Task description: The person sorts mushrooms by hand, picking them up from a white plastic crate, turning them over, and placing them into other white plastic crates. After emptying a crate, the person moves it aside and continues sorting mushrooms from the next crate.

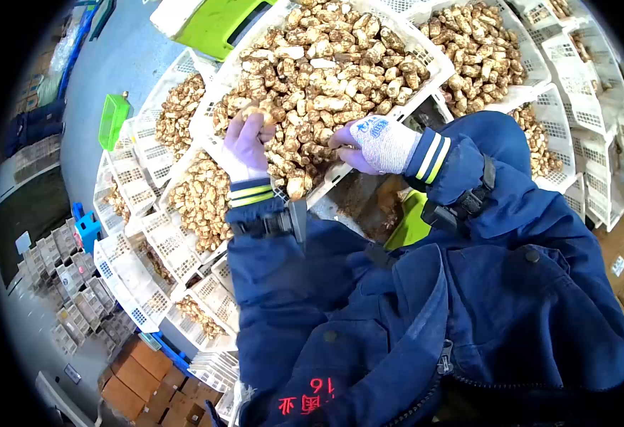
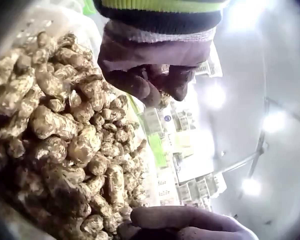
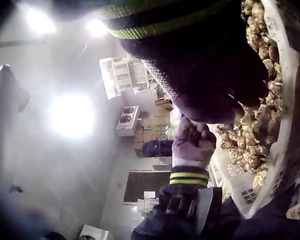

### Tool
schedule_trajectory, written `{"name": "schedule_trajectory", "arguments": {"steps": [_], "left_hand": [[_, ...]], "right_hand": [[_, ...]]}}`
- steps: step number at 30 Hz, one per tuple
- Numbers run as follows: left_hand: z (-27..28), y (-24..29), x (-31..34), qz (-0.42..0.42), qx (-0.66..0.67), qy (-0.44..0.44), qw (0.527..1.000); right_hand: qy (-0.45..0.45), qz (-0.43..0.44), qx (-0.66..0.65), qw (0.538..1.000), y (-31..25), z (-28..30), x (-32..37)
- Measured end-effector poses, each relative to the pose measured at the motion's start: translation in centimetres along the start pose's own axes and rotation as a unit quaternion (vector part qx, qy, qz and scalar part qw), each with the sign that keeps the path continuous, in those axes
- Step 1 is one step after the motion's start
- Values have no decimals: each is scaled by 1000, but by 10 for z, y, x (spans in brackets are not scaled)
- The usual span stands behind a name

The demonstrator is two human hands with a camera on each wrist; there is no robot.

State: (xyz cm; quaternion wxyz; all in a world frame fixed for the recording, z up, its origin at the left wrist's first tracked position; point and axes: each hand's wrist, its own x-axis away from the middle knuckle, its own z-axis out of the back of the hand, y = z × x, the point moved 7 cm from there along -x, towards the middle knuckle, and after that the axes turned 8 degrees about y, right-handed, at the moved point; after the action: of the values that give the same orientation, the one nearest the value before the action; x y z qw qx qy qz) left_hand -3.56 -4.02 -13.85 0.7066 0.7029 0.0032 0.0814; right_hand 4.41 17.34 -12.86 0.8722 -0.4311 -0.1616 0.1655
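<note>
A heap of stubby brown-and-cream mushrooms [image 1: 326, 85] fills the large white crate [image 1: 438, 77] in front of me. My left hand [image 1: 246, 146], in a pale lilac-coated glove, is over the crate's left part and pinches a mushroom [image 1: 260, 114] between thumb and fingers. In the left wrist view its bent fingers partly cover that piece. At the crate's near right side is my gloved right hand [image 1: 379, 144], its fingers bent and pointing left over the heap. I cannot tell whether anything is between them.
More white crates of mushrooms stand left [image 1: 201, 203] and right [image 1: 475, 53]. A lime-green crate [image 1: 216, 28] lies at the back, and a small green basket [image 1: 114, 121] is on the blue floor. Cardboard boxes [image 1: 137, 373] are stacked lower left.
</note>
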Motion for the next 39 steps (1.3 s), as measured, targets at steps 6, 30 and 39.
{"name": "schedule_trajectory", "arguments": {"steps": [6, 30, 39], "left_hand": [[-16, -6, 35, 182, 404, -101, 891], [-37, 3, 21, 191, 554, -131, 800], [-59, -5, -68, -250, -370, -155, 881]], "right_hand": [[-32, 16, 20, 999, -8, -9, 8], [-9, 30, 18, 999, -8, -7, 8], [-69, -19, 57, 996, 0, -6, 0]]}}
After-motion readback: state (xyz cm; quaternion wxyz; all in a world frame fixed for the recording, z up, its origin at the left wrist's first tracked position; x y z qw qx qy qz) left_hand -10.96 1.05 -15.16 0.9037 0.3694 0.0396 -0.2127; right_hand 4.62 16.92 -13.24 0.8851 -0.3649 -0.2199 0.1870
